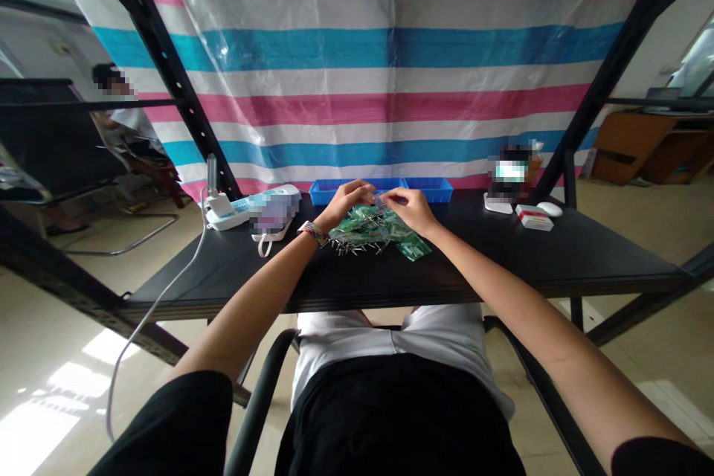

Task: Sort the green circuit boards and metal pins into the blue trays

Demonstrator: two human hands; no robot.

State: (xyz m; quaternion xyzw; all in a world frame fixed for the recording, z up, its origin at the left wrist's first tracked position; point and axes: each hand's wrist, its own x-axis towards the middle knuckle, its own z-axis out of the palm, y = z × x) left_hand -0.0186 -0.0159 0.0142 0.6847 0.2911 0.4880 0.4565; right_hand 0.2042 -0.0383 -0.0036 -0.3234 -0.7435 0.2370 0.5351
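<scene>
A heap of small green boards with thin metal pins [375, 232] lies in the middle of the black table [535, 260]. My left hand [346, 202] and my right hand [409, 207] meet just above the heap, fingers curled and pinched together over a small piece between them that I cannot make out. A beaded bracelet sits on my left wrist. A shallow blue tray [432, 189] stands right behind my hands.
A white power strip [224, 213] with a cable running off the left edge sits at the back left. A red-and-white box [534, 217] and a white mouse [550, 209] lie at the right. Black rack posts slant up both sides. Another person sits far left.
</scene>
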